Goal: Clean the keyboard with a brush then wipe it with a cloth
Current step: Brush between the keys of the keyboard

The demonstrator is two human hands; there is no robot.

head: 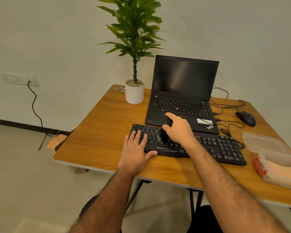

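Head view: the right hand [178, 128] curls its fingers round a black brush [164, 134], bristles on the keyboard [225, 147]. At nine o'clock, the left hand [135, 148] lies flat, fingers straight, on the keys.

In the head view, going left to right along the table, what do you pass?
Potted plant → left hand pressing the keyboard's left end → right hand gripping the brush → mouse → clear plastic container holding the cloth.

Black keyboard [208, 145] flat near the table's front edge, black brush [163, 134] bristles-down on its keys.
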